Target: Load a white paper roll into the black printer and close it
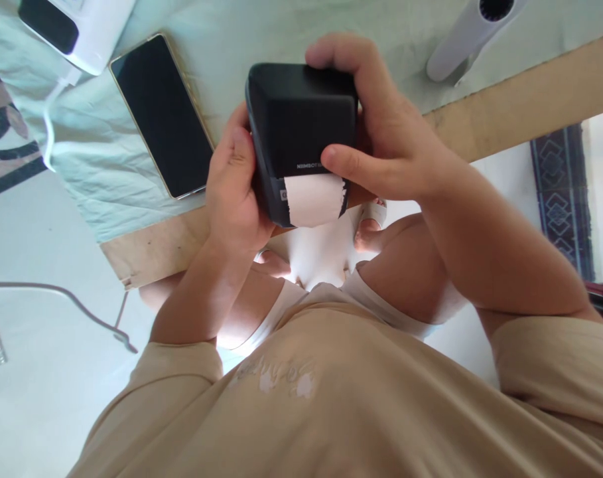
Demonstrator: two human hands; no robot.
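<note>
Between both hands I hold a black label printer [306,133] marked NIIMBOT, above the near edge of the table. A strip of white label paper [315,201] with a ragged right edge hangs out of its near end. My left hand [236,179] grips the printer's left side, thumb along the edge. My right hand [381,126] wraps the right side, its index finger over the far corner and its thumb on the top face near the lettering. The fingers beneath the printer are hidden. Left of my left hand lies a smartphone [162,116] with a dark screen.
A white device [89,33] with a dark display and a white cable [47,133] sits at the far left. A white cylindrical object [460,43] is at the far right. Pale green cloth [231,33] covers the table, leaving a bare wooden edge [520,99]. My legs are below.
</note>
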